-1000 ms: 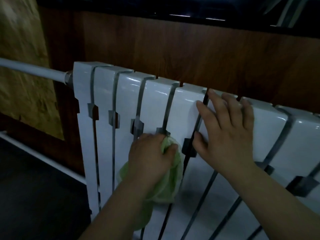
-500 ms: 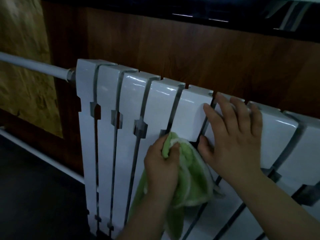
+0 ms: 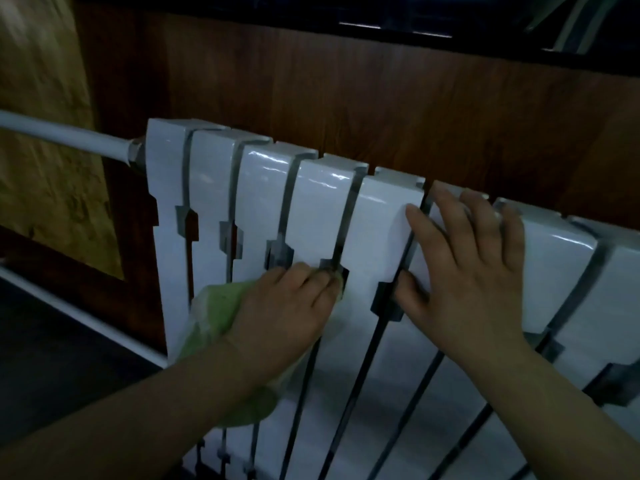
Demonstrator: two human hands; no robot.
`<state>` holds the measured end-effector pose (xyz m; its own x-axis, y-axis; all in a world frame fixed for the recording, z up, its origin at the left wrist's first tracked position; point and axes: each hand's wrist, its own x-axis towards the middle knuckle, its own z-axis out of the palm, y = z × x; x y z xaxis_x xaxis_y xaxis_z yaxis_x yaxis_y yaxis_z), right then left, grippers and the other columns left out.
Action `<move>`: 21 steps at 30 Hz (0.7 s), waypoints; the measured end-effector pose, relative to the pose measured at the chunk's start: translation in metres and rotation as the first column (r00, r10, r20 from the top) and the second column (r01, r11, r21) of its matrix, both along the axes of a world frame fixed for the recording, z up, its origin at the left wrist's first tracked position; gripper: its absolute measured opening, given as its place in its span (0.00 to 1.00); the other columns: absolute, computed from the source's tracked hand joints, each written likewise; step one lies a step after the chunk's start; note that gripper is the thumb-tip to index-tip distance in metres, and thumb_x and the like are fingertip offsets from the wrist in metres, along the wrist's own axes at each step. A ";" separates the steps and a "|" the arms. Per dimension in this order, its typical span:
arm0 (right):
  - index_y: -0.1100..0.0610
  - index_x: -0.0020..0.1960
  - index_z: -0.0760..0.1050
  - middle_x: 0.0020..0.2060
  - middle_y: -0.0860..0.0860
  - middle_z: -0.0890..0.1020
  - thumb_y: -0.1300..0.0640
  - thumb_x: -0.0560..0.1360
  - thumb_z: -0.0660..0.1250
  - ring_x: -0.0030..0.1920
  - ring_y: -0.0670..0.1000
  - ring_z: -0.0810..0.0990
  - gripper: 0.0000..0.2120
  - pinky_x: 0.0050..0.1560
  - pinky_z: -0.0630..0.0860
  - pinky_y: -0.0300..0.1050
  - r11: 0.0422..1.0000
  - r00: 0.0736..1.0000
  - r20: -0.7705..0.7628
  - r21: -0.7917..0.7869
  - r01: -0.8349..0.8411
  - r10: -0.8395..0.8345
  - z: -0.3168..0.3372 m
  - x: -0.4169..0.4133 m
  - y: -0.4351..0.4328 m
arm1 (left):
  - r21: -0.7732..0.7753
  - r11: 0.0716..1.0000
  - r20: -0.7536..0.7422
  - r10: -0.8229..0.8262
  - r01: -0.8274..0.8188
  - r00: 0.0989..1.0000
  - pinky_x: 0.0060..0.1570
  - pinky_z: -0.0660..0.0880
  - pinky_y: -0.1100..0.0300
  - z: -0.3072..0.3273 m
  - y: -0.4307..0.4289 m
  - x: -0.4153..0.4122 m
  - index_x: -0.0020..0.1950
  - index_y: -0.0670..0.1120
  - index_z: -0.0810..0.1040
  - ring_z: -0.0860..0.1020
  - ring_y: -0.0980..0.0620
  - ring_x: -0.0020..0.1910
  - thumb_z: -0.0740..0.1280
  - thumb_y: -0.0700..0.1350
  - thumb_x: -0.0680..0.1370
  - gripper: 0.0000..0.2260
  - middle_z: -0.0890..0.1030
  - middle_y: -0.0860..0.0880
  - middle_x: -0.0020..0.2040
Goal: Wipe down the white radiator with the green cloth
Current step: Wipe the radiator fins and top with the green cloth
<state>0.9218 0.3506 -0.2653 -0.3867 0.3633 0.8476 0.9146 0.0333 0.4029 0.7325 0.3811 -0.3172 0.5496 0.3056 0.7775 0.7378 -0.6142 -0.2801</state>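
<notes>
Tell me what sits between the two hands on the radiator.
Head view: only bare radiator, one white section and a dark slot, between left hand on green cloth and right hand.

One camera only, on person's head. Looks forward and down, tilted. Very close to white radiator (image 3: 322,216), which fills middle. Both hands near bottom. Wood wall (image 3: 381,109) behind, up top.

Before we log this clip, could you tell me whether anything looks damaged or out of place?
Nothing stands out: the radiator looks intact, the left hand presses the green cloth against it, and the right hand rests flat.
</notes>
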 end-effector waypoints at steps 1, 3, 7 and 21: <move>0.59 0.64 0.66 0.65 0.61 0.70 0.51 0.68 0.59 0.65 0.61 0.62 0.26 0.67 0.52 0.59 1.000 1.000 0.002 -0.013 0.001 -0.001 0.000 0.001 -0.001 | -0.007 1.000 0.007 -0.009 0.009 1.000 0.31 0.75 0.60 -0.005 0.000 0.004 0.45 0.39 0.83 0.73 0.46 0.42 0.67 0.35 0.62 0.13 0.84 0.44 0.40; 0.59 0.65 0.66 0.65 0.62 0.71 0.50 0.69 0.58 0.65 0.61 0.63 0.26 0.67 0.52 0.59 1.000 1.000 0.017 -0.028 0.011 -0.010 0.002 0.002 -0.002 | -0.114 0.994 0.040 0.008 -0.003 0.999 0.28 0.74 0.62 -0.009 0.004 0.010 0.37 0.41 0.83 0.76 0.47 0.36 0.69 0.33 0.57 0.11 0.82 0.45 0.33; 0.59 0.65 0.67 0.65 0.62 0.72 0.50 0.69 0.59 0.64 0.61 0.63 0.26 0.66 0.53 0.59 1.000 1.000 0.026 -0.021 -0.001 0.001 0.003 0.004 -0.003 | -0.501 0.827 0.370 -0.063 0.256 0.927 0.26 0.77 0.58 0.016 0.003 0.015 0.30 0.43 0.77 0.75 0.54 0.26 0.70 0.28 0.63 0.10 0.76 0.50 0.27; 0.56 0.65 0.64 0.66 0.57 0.64 0.50 0.68 0.58 0.65 0.59 0.63 0.27 0.69 0.49 0.56 0.998 0.998 -0.026 -0.047 -0.051 0.050 0.004 0.004 -0.005 | -0.269 0.775 0.939 0.079 0.572 0.334 0.34 0.68 0.82 0.086 -0.023 0.013 0.41 0.56 0.74 0.73 0.76 0.33 0.66 0.36 0.75 0.13 0.74 0.62 0.39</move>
<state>0.9255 0.3456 -0.2613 -0.3842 0.3839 0.8396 0.9211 0.0983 0.3766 0.7451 0.3579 -0.2317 -0.2236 0.7680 0.6002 0.1051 -0.5932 0.7982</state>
